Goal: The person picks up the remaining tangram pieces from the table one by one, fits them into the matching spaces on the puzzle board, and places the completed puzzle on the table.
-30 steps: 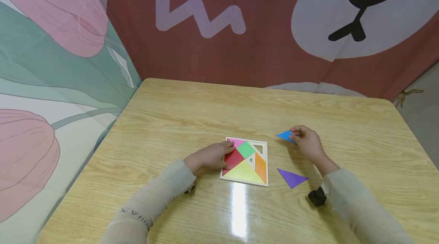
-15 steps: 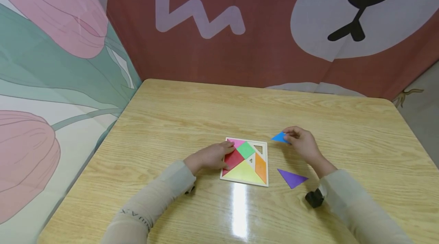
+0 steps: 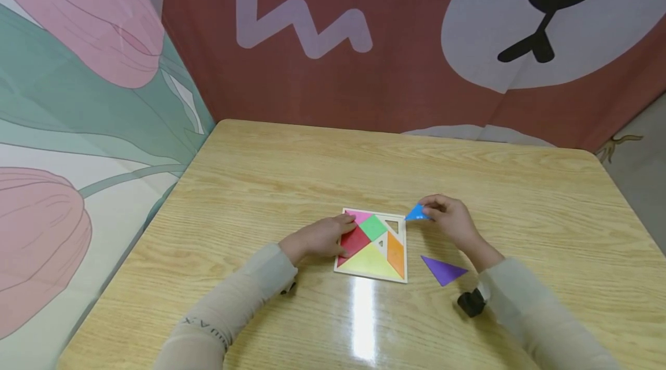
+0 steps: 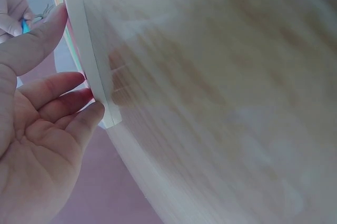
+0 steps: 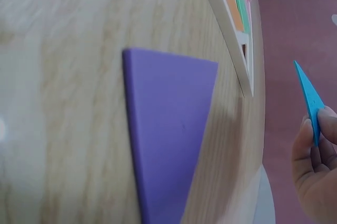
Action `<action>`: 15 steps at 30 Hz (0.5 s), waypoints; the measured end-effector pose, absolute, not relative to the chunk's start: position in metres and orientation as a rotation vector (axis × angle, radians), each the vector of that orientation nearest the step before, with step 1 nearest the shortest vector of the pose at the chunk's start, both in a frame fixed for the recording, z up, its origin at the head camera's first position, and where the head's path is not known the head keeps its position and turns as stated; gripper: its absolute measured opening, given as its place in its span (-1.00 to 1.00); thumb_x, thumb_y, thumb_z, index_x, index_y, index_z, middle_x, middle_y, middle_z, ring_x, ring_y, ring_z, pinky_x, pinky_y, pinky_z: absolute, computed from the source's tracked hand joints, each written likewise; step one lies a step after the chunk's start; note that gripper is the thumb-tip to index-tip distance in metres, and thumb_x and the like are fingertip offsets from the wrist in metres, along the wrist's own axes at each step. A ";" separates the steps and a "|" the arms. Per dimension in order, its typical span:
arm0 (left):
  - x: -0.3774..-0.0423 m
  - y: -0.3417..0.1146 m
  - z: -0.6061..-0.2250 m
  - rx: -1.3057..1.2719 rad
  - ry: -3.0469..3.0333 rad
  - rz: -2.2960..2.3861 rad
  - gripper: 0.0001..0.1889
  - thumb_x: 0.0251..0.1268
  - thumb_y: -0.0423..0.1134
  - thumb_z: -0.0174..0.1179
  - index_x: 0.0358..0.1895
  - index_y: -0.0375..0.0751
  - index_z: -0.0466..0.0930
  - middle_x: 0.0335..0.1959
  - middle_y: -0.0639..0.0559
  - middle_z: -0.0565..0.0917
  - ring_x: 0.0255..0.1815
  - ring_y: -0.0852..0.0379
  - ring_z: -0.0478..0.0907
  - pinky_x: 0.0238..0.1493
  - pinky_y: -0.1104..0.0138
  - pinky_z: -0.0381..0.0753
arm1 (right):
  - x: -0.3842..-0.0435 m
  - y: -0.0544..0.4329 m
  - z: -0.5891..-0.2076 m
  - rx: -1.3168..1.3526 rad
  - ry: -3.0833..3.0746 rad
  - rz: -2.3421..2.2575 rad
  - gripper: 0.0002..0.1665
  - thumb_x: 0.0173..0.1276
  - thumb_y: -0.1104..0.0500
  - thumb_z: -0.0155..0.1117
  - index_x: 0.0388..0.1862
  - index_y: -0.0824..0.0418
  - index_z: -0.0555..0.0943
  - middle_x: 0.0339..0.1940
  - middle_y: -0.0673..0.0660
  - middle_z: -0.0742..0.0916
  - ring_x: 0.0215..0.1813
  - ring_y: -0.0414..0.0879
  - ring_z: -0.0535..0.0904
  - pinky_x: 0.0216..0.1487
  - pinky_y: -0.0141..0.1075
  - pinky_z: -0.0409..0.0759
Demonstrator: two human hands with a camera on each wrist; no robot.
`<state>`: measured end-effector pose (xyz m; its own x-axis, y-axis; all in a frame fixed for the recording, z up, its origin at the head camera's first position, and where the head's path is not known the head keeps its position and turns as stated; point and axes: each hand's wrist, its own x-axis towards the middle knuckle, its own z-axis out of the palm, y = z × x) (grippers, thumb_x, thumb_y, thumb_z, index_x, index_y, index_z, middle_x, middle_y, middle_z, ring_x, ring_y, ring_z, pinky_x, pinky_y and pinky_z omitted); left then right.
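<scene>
A white-framed tangram tray lies on the table with pink, red, green, yellow and orange pieces in it. My left hand rests at its left side, fingertips over the red triangle and the pink piece. In the left wrist view, thumb and fingers reach fairly straight to the tray's edge. Between thumb and fingers, my right hand pinches a blue triangle, tilted and raised, its tip right by the tray's upper right corner. A larger purple triangle lies flat below that hand.
The wooden table runs back to a printed cloth. Bare gaps in the tray show at its upper right and centre. Black wrist gear hangs under the right sleeve.
My right hand has moved left and slightly nearer with the blue triangle, bringing it to the tray's corner and tilting it. My left hand and the purple triangle have stayed put.
</scene>
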<state>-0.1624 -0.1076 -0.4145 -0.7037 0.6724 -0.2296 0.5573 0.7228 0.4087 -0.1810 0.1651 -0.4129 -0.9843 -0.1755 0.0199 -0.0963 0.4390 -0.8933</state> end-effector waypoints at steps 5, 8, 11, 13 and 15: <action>-0.163 -0.108 -0.415 0.952 2.561 0.444 -0.35 0.03 -0.19 0.20 0.21 -0.35 0.21 0.25 -0.13 0.18 0.28 0.07 0.04 0.22 0.37 0.05 | -0.181 0.159 -0.417 -0.263 2.593 -1.606 -0.79 0.20 0.38 0.07 -0.21 0.48 0.52 -0.39 0.23 0.58 -0.42 -0.13 0.45 -0.42 -0.34 0.52; -0.163 -0.108 -0.415 0.951 2.561 0.446 -0.35 0.03 -0.19 0.20 0.21 -0.35 0.21 0.26 -0.13 0.18 0.28 0.07 0.04 0.22 0.37 0.05 | -0.180 0.154 -0.417 -0.268 2.603 -1.589 -0.81 0.19 0.39 0.08 -0.23 0.47 0.53 -0.40 0.22 0.59 -0.43 -0.10 0.45 -0.43 -0.35 0.50; -0.163 -0.108 -0.416 0.951 2.558 0.448 -0.34 0.03 -0.18 0.20 0.21 -0.35 0.20 0.26 -0.12 0.17 0.28 0.07 0.03 0.22 0.37 0.05 | -0.180 0.149 -0.418 -0.258 2.597 -1.575 -0.82 0.19 0.39 0.07 -0.24 0.45 0.53 -0.42 0.20 0.59 -0.43 -0.05 0.43 -0.45 -0.34 0.50; -0.164 -0.108 -0.416 0.956 2.555 0.445 -0.34 0.04 -0.18 0.20 0.21 -0.35 0.20 0.26 -0.13 0.17 0.28 0.07 0.03 0.22 0.37 0.05 | -0.180 0.147 -0.418 -0.248 2.582 -1.569 -0.82 0.20 0.39 0.06 -0.24 0.45 0.53 -0.41 0.19 0.59 -0.41 -0.04 0.44 -0.41 -0.31 0.51; -0.164 -0.108 -0.416 0.960 2.557 0.442 -0.34 0.04 -0.18 0.20 0.21 -0.35 0.20 0.26 -0.13 0.17 0.28 0.06 0.03 0.22 0.37 0.06 | -0.180 0.146 -0.418 -0.240 2.573 -1.560 -0.82 0.21 0.38 0.05 -0.23 0.44 0.54 -0.40 0.19 0.59 -0.39 -0.05 0.45 -0.38 -0.29 0.52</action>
